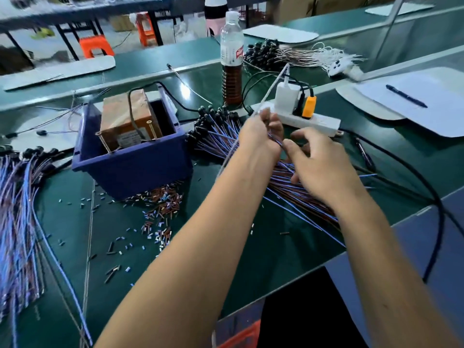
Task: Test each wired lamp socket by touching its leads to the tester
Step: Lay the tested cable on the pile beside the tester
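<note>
- Left hand (pixel 261 133) is raised over the bundle (pixel 251 151) of blue and brown socket leads, fingers curled round a few wires near their upper run; a white cord (pixel 270 90) crosses just beside it, and I cannot tell whether that cord is in the grip
- Right hand (pixel 319 163) sits just right of the left, thumb and forefinger pinching at the same wires, the other fingers loosely bent over the fan of leads
- The step looks like singling one socket out of the bundle; best to draw one pair free before lifting, so neighbours do not drag along
- The black sockets (pixel 213 119) lie at the far end of the bundle, next to the blue bin (pixel 130 156)
- The tester (pixel 126 119) seems to be the brown box in that bin; its contacts are too small to make out
- Keep the two bare tips apart on the way, and steer clear of the power strip (pixel 311 121)
- A second heap (pixel 22 197) lies far left; keep tested and untested lots separate
</note>
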`<state>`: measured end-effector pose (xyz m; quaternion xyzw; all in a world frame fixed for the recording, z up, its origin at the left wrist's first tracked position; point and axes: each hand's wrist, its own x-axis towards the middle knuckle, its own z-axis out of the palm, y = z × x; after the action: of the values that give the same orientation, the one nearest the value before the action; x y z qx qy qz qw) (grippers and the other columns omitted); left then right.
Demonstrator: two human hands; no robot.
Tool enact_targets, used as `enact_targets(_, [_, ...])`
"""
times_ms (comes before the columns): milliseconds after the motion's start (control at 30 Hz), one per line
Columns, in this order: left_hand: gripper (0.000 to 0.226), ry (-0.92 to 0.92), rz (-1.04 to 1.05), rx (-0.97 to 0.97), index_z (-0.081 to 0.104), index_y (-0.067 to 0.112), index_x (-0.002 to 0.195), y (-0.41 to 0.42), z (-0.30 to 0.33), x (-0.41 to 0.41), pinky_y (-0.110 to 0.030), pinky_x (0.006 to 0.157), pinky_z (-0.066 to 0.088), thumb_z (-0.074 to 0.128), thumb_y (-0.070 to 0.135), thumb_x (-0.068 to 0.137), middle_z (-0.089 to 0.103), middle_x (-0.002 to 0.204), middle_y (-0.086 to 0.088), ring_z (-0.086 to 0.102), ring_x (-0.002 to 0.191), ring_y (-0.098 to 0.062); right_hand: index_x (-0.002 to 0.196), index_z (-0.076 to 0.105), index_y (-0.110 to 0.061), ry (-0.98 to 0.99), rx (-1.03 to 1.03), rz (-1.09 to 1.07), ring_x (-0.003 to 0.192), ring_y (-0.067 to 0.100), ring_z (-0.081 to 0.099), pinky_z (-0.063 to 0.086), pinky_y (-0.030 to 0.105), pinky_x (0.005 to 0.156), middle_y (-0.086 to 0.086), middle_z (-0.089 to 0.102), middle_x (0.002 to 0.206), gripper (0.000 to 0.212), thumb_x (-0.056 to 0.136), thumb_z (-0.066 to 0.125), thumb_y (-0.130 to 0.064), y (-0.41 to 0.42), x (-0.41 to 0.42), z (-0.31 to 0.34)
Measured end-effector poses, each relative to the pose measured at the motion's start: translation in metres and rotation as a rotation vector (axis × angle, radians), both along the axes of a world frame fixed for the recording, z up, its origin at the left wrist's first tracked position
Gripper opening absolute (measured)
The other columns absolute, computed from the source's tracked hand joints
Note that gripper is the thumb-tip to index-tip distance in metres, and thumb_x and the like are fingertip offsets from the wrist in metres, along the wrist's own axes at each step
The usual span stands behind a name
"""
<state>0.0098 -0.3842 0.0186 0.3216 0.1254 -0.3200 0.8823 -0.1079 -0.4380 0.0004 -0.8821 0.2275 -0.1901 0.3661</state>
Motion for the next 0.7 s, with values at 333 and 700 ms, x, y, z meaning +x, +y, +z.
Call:
enact_targets(333, [0.024,-0.445,0.214,0.639,0.077,0.012,0.096,0.045,-0.002,0.043,-0.026,0.057,0.044,0.057,0.020,0.106,0.051,0.070,0.002,0.044,0.061,-0.014,0.091,0.066,-0.021,-0.010,-0.176,-0.029,0.075,0.020,0.070,0.055,0.034,0.074,0.000,0.073,0.074,0.011,0.100,0.066,-0.027,-0.011,0.004,0.014])
enact_targets(700, [0.035,-1.034,0.386,1.585,0.055,0.014,0.095,0.067,-0.057,0.037,-0.029,0.063,0.033,0.081,0.036,0.088,0.046,0.071,0.009,0.048,0.067,-0.020,0.085,0.068,-0.025,0.222,-0.326,-0.045,0.104,0.032,0.057,0.043,0.036,0.086,0.008,0.067,0.101,0.012,0.093,0.074,-0.031,0.005,0.018,-0.017])
